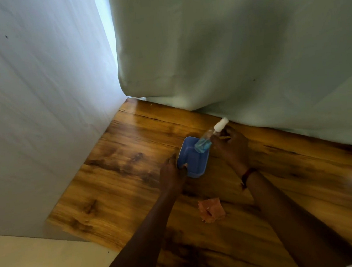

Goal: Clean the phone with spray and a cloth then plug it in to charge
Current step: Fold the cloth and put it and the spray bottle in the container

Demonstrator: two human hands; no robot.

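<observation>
Wood table [115, 187] with one phone, one spray bottle, one cloth and two hands.

One blue phone [192, 161] is in the middle of the table, and the left hand [172, 174] holds its near left edge with curled fingers. The right hand [232, 147] grips one clear spray bottle [205, 141] by its neck. The bottle has blue liquid and a white top, and its bottom hangs right over the far end of the phone. One orange cloth [211, 210] lies crumpled on the table, nearer than the phone, between the two arms. Both arms reach far out from the near edge. One red band [248, 174] is on the right wrist.
</observation>
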